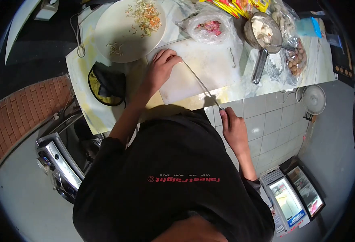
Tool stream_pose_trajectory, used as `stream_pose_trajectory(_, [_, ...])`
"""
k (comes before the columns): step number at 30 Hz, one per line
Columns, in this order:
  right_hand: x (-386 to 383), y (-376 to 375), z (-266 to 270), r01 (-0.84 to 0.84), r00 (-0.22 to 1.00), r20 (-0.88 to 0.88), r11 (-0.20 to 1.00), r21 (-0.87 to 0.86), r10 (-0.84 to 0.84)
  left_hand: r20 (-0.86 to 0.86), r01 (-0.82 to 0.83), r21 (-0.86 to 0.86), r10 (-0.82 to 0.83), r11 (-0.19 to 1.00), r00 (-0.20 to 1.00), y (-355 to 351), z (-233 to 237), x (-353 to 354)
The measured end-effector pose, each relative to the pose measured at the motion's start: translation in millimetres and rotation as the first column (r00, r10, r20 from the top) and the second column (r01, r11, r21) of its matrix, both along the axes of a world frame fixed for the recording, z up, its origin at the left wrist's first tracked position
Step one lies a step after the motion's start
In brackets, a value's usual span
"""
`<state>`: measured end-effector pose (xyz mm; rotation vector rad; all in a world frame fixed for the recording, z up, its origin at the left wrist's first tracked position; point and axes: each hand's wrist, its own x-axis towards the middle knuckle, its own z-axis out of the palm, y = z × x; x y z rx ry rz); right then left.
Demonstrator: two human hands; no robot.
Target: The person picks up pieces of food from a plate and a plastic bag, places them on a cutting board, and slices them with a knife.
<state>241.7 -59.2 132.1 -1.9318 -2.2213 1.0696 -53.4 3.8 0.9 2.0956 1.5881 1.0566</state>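
A long, thin knife (201, 85) slants across the near edge of the white cutting board (181, 86), its blade seen almost edge-on. My right hand (235, 131) is closed around its handle, just off the table's front edge. At the far end of the blade, the thumb and fingers of my left hand (162, 66) are pinched together at the tip. A small dark curved strip (231, 57) lies on the right part of the board. Beyond my left hand is a large white plate (105, 30) bearing shredded vegetables (147, 18).
A plastic bag with red contents (210, 28) lies behind the board. To its right stands a pan (248, 34) with white food, its handle (260, 66) towards me. A bag of round brown items (296, 60) is beside it. A black-and-yellow cloth item (107, 84) lies left.
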Motion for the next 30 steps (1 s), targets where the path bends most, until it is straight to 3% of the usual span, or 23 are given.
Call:
stream_pose_trajectory(21, [-8, 8, 18, -0.056, 0.993, 0.103, 0.998, 0.011, 0.054, 0.061, -0.03, 0.006, 0.029, 1.0, 0.998, -3, 2, -1])
stream_pose_trajectory(26, [-16, 9, 22, -0.113, 0.959, 0.265, 0.993, 0.034, 0.1, 0.017, -0.03, 0.009, 0.03, 1.0, 0.999, -3, 2, 0])
stream_pose_trajectory(30, [-23, 12, 17, -0.14, 0.949, 0.293, 0.989, 0.052, 0.119, -0.004, -0.019, 0.004, 0.019, 1.0, 1.0, -4, 4, -1])
